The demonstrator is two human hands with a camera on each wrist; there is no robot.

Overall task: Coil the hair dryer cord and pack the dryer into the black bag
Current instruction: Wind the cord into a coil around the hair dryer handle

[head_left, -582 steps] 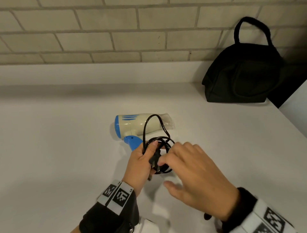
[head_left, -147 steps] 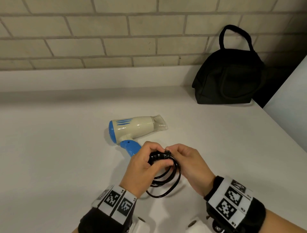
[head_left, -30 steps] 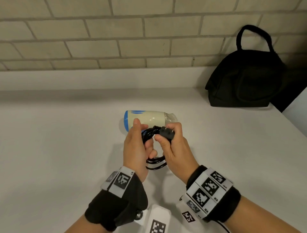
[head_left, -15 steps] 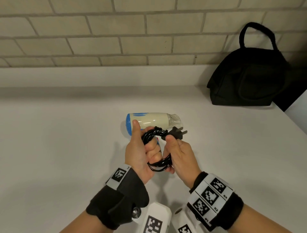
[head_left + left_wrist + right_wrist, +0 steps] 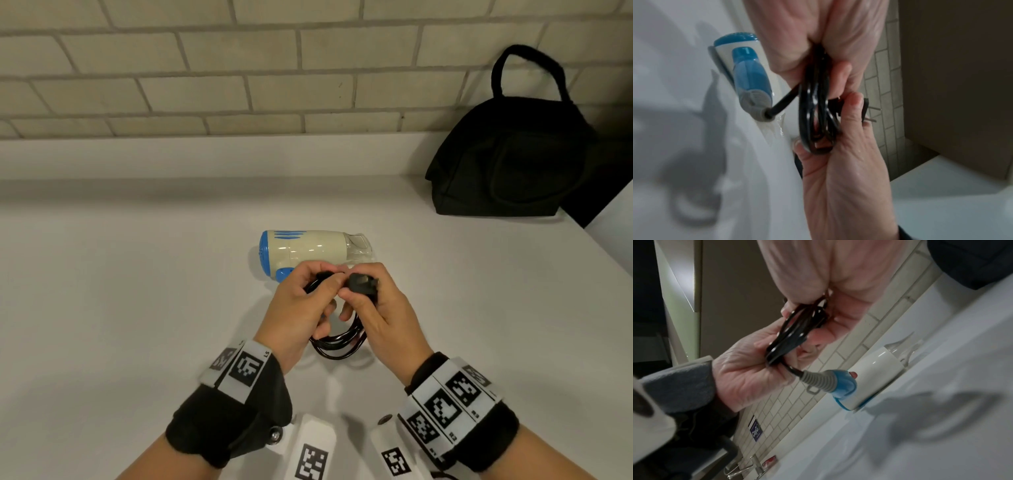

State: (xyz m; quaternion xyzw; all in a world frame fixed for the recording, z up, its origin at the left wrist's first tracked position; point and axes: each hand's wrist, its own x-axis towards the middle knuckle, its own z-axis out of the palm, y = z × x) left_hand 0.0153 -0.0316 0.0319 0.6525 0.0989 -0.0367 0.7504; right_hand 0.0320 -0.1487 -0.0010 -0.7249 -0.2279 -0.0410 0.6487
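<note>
A cream and blue hair dryer [image 5: 308, 248] lies on its side on the white counter [image 5: 120, 308], nozzle pointing right. Its black cord [image 5: 337, 341] is gathered into a bundle of loops held just in front of it. My left hand [image 5: 301, 308] grips the loops [image 5: 816, 113] in its curled fingers. My right hand [image 5: 380, 311] pinches the black plug [image 5: 363, 285] at the top of the bundle, its prongs [image 5: 871, 120] sticking out to the right. The cord leaves the grey strain relief [image 5: 815, 379] on the blue handle [image 5: 750, 76]. The black bag [image 5: 510, 157] stands at the back right.
A tiled wall [image 5: 205, 68] with a low white ledge runs along the back of the counter. The counter's right edge [image 5: 603, 246] slants past the bag. A small dark label [image 5: 756, 430] sits on the tiles in the right wrist view.
Over the last second both hands stayed just in front of the dryer, turning the bundle; the right hand has brought the plug back against the loops, at the left fingers.
</note>
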